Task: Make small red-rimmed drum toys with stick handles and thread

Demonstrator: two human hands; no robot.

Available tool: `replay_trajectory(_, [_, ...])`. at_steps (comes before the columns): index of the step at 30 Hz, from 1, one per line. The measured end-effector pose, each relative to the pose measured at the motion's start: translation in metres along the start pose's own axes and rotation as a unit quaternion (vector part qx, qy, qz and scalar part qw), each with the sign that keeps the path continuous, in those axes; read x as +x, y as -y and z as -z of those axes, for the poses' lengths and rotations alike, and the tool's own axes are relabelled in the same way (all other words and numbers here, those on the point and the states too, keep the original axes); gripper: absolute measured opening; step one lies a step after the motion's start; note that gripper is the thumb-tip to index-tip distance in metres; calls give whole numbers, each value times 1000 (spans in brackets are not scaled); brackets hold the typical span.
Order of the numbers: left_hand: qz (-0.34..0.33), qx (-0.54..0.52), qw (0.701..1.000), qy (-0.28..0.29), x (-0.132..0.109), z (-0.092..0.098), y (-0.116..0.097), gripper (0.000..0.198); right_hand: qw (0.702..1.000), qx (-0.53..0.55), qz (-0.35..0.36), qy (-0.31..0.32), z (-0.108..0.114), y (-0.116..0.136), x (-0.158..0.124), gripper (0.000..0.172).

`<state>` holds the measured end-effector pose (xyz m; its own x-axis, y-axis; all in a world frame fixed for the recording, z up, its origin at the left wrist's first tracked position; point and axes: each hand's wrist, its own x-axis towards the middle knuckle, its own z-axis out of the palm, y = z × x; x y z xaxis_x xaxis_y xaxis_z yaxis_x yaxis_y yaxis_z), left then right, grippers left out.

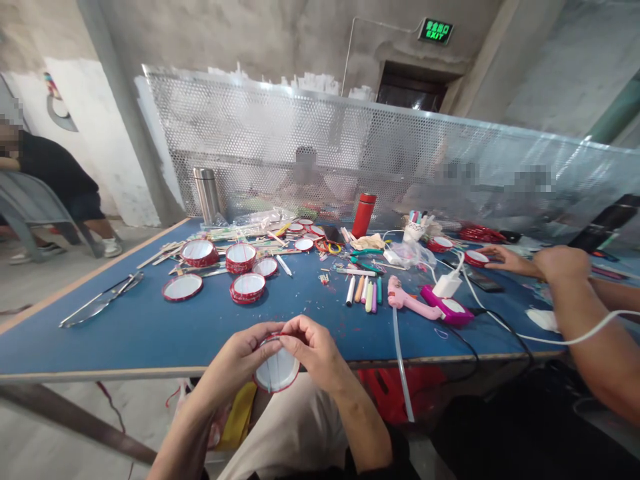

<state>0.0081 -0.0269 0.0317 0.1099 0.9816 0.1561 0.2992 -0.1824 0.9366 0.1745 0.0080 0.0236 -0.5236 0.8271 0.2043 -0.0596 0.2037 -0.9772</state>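
Note:
Over my lap, just off the table's front edge, I hold a small round white disc with a red rim (pixel 280 372). My left hand (pixel 246 353) is closed on its left and upper edge, thumb across the white face. With fingers and thumb pinched together, my right hand (pixel 311 350) grips the top right of the same rim. Thin lines run down the white face. Stacks of similar red-rimmed discs (pixel 249 287) lie on the table beyond my hands, with a single disc (pixel 183 288) to their left.
Glasses (pixel 103 299) lie at the left of the blue table (pixel 150 343). Several markers (pixel 369 293), a pink glue gun (pixel 413 300) with a hanging glue stick, and cables lie to the right. A red flask (pixel 364 215) stands behind. A co-worker's arm (pixel 575 293) reaches a disc at far right.

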Motion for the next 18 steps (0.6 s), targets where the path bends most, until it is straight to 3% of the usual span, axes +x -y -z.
replay_trajectory(9, [2,2,1000,-10,0,-1,4,34,999,44,0,18,4,-1,-2,30])
replay_trajectory(18, [-8,8,1000,16,-3,1,7,30,998,52,-21,-11,5,3,0,25])
